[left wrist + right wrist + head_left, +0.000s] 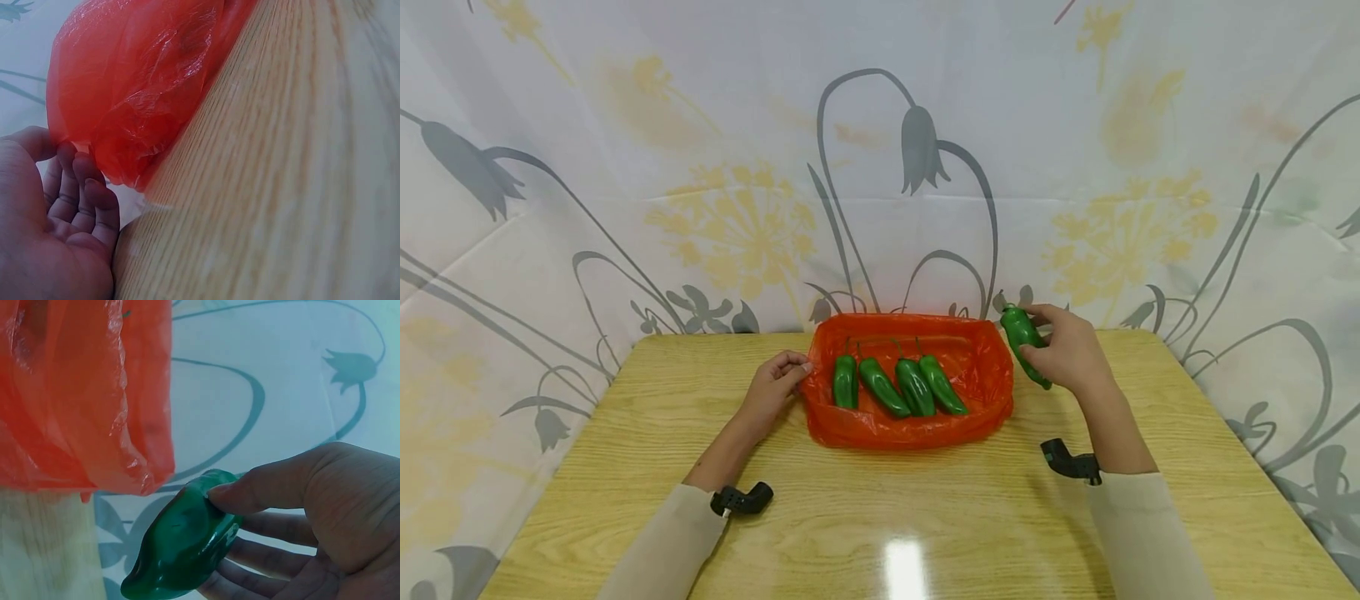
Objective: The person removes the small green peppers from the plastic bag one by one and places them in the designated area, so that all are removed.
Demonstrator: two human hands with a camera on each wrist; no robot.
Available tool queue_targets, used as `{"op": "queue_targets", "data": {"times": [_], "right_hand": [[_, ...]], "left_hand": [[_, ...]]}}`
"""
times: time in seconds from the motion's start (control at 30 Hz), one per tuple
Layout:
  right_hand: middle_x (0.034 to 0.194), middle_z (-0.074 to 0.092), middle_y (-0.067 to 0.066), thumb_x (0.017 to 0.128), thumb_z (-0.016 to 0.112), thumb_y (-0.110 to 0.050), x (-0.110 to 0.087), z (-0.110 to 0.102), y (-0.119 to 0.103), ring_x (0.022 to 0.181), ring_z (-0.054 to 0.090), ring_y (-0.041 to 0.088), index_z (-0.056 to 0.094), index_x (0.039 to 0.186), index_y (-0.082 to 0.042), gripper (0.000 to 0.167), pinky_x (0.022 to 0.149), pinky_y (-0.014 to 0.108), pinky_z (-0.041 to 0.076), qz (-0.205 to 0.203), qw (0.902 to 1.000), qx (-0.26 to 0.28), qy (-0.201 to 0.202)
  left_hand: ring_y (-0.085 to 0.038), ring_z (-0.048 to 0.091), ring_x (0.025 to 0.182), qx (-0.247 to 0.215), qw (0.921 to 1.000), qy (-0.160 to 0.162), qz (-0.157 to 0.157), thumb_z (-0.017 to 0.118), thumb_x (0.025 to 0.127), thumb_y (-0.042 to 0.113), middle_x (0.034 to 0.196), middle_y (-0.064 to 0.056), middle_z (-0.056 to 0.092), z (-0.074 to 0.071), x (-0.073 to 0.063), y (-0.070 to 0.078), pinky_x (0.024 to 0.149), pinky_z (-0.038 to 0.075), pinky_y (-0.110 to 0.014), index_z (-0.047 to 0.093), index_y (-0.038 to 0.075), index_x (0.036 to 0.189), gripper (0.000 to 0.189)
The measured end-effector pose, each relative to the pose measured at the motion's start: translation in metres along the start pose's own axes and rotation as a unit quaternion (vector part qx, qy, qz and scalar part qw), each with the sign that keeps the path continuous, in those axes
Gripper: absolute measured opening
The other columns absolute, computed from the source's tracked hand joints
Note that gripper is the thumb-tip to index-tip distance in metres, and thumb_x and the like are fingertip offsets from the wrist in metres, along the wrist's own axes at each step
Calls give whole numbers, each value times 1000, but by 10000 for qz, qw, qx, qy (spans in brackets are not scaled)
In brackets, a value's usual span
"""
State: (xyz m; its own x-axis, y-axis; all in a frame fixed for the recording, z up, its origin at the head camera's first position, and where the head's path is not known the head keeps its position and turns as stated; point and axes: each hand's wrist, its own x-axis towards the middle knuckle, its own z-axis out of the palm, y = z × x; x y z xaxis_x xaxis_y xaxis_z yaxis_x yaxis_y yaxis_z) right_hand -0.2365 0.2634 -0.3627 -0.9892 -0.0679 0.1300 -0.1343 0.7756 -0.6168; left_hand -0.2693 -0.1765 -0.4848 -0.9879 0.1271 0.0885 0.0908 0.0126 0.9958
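A red plastic bag (pixel 910 433), spread into an open rectangular tray shape, sits toward the back of the table. Several green peppers (pixel 880 387) lie side by side inside it, stems toward the back. At the bag's left edge my left hand (pixel 772 387) pinches the plastic between thumb and fingertips, which the left wrist view shows at the bag's corner. My right hand (pixel 1070 350) holds another green pepper (pixel 1021 342) between thumb and fingers, just beyond the bag's right side. That pepper (pixel 184 540) is glossy, with its tip pointing down in the head view.
The wooden table (pixel 850 508) carries the bag and ends at a patterned cloth backdrop (pixel 880 167) behind it. Black wrist cameras (pixel 742 498) are strapped to both wrists. A bright light reflection shows near the table's front.
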Motion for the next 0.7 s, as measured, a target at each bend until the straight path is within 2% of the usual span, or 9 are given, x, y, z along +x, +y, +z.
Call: {"op": "queue_targets", "data": {"times": [0.2, 0.47, 0.7], "right_hand": [[135, 60, 35, 94, 70, -8, 3, 0, 12, 108, 69, 51, 49, 150, 7, 62, 81, 54, 62, 87, 10000, -26, 8], [133, 60, 35, 93, 73, -11, 7, 4, 24, 100, 70, 45, 50, 148, 8, 63, 77, 49, 61, 281, 9993, -206, -108], [133, 61, 35, 94, 74, -15, 10, 9, 32, 107, 66, 47, 48, 149, 11, 66, 86, 55, 59, 419, 9985, -297, -172]], "left_hand": [[-9, 58, 76, -28, 10000, -23, -7, 60, 107, 9, 85, 4, 66, 0, 0, -1, 73, 50, -24, 59, -13, 117, 24], [-8, 58, 75, -42, 10000, -14, -20, 60, 107, 8, 85, 6, 66, 0, 0, 0, 73, 50, -24, 60, -10, 115, 20], [-8, 58, 76, -56, 10000, -15, -54, 61, 107, 9, 85, 5, 66, 0, 0, 0, 73, 51, -24, 60, -11, 116, 22]]}}
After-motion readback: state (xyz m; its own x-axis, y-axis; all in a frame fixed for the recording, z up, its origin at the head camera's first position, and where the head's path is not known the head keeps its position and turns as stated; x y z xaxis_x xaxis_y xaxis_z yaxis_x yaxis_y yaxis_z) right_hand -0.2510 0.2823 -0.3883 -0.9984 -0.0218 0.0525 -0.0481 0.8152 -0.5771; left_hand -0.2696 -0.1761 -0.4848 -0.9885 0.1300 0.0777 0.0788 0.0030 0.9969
